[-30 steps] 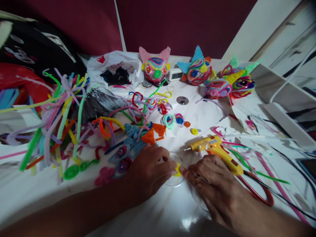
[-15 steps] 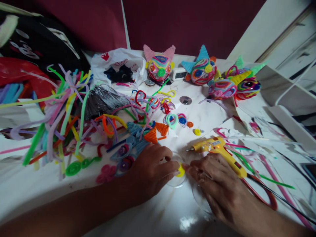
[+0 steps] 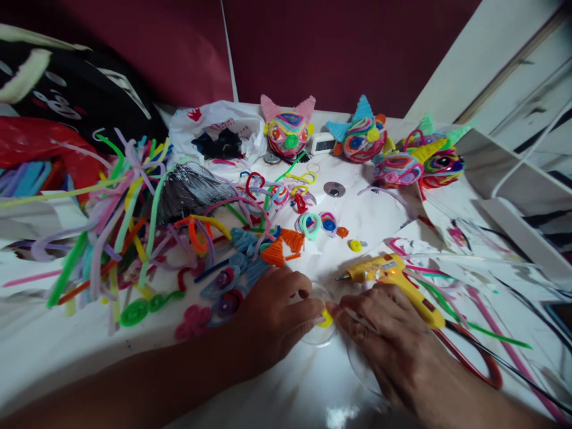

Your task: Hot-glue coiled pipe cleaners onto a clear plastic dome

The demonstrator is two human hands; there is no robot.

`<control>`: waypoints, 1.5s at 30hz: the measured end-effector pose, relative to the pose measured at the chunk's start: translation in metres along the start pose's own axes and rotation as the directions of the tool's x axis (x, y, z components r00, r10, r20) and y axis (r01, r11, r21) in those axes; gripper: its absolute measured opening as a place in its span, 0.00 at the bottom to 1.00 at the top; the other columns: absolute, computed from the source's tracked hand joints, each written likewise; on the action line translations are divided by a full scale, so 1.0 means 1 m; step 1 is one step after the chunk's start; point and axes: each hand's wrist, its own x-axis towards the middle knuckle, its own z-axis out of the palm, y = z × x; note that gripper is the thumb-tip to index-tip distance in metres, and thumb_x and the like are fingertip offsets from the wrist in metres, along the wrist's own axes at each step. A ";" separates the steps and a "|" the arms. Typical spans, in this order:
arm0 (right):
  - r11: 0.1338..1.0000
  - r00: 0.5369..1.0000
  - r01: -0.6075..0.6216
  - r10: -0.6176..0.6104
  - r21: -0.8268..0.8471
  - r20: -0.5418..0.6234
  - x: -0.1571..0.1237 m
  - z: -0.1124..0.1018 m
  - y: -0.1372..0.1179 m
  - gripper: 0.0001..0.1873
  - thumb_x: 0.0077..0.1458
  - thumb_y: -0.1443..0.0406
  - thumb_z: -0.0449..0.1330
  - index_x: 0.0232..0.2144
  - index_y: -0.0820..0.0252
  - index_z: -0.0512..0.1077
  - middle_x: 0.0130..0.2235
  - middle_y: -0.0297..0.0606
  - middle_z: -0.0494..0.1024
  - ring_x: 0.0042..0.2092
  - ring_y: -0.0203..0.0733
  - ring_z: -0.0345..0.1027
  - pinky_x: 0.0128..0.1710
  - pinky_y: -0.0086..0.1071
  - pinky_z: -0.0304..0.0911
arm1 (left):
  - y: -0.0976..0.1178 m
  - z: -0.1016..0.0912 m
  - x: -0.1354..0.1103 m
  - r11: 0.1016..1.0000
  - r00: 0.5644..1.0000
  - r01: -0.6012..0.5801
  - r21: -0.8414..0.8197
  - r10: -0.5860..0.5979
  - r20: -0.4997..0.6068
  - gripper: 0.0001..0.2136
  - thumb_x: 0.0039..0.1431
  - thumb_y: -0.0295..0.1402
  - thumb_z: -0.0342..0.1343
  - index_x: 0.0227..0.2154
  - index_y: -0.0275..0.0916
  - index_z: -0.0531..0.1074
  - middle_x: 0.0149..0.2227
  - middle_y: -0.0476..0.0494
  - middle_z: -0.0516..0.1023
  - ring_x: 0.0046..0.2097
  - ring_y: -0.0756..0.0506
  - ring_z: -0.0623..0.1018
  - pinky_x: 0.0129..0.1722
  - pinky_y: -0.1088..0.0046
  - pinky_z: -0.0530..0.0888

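Observation:
My left hand [image 3: 272, 313] and my right hand [image 3: 384, 339] meet at the near middle of the white table [image 3: 286, 387]. Both pinch a small yellow coil [image 3: 326, 319] with their fingertips, over a clear plastic dome [image 3: 318, 333]. A second clear dome [image 3: 364, 372] lies partly under my right hand. A yellow glue gun [image 3: 393, 277] rests just beyond my right hand, nozzle pointing left.
A heap of coloured pipe cleaners [image 3: 116, 226] fills the left side. Small coils and orange cones [image 3: 286, 244] lie beyond my hands. Three pipe-cleaner faces [image 3: 288, 128] [image 3: 361, 131] [image 3: 420, 161] stand at the back, next to a white bag [image 3: 218, 134]. The gun's cord [image 3: 491, 351] runs right.
The view has shifted slightly down. My two hands stay pinched on the yellow coil over the dome, with only small finger movements.

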 end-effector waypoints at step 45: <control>0.996 0.999 0.025 -0.022 -0.083 0.046 -0.001 0.002 -0.004 0.15 0.63 0.72 0.46 0.39 0.65 0.73 0.37 0.41 0.77 0.40 0.44 0.66 0.44 0.44 0.53 | 0.000 0.002 -0.003 0.999 0.997 -0.045 -0.023 0.043 -0.061 0.04 0.62 0.29 0.55 0.38 0.38 0.72 0.34 0.46 0.73 0.36 0.48 0.71 0.41 0.65 0.65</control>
